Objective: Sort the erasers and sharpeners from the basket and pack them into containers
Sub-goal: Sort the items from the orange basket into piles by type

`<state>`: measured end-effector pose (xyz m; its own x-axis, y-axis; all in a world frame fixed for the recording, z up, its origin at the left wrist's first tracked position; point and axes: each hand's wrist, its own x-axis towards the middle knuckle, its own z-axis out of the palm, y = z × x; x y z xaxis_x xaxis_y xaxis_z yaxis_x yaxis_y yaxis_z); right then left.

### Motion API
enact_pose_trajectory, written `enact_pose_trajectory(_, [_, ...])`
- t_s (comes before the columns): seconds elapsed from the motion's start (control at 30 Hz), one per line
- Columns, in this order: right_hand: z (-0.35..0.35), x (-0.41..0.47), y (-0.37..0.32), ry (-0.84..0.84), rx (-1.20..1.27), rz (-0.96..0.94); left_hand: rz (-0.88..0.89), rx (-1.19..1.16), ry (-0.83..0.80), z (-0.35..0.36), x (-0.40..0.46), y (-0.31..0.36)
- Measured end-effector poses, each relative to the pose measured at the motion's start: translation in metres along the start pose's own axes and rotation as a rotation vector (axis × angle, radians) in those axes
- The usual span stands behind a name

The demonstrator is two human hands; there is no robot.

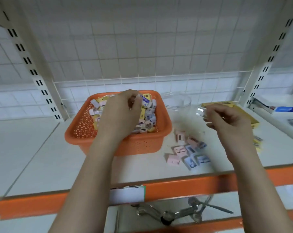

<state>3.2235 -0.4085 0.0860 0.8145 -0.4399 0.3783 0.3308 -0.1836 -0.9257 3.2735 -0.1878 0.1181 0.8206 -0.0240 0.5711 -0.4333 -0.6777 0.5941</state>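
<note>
your left hand (120, 113) is down in the orange basket (118, 145), grip pinched on a small blue-and-white packet (145, 100), which looks like an eraser. your right hand (230, 120) hovers over the shelf (33, 148), fingers curled round a clear container (200, 111); blur hides its outline. a second clear container (177, 100) stands behind the basket's right corner. a small pile of pink and blue sharpeners (188, 150) lies loose on the shelf, just right of the basket. a yellow box (230, 105) sits farther right.

progress: early by my reading. basket heaped with mixed pieces, one small group out, nothing visibly packed.
</note>
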Motion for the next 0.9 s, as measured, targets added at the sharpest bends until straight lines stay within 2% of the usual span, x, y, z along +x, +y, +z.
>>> enact_pose_trajectory(0.1, [-0.041, 0.013, 0.016, -0.072, -0.078, 0.007, -0.010, -0.045, 0.037, 0.026, -0.014, 0.028])
enact_pose_trajectory(0.23, [-0.075, 0.025, 0.041, -0.318, -0.290, 0.009, -0.061, -0.071, 0.102, 0.057, -0.039, 0.065])
enact_pose_trajectory(0.33, [-0.082, 0.026, 0.058, -0.501, -0.489, 0.008, -0.147, -0.067, 0.075, 0.071, -0.058, 0.086])
enact_pose_trajectory(0.43, [-0.078, 0.022, 0.070, -0.600, -0.592, 0.014, -0.188, -0.057, 0.079, 0.076, -0.073, 0.095])
enact_pose_trajectory(0.73, [-0.078, 0.015, 0.077, -0.527, -0.565, -0.014, -0.177, 0.011, 0.002, 0.076, -0.077, 0.091])
enact_pose_trajectory(0.83, [-0.101, 0.016, 0.073, -0.474, -0.564, -0.088, -0.141, -0.049, 0.001, 0.089, -0.068, 0.100])
enact_pose_trajectory(0.9, [-0.133, 0.019, 0.071, -0.367, -0.584, -0.185, -0.116, -0.087, -0.012, 0.104, -0.061, 0.110])
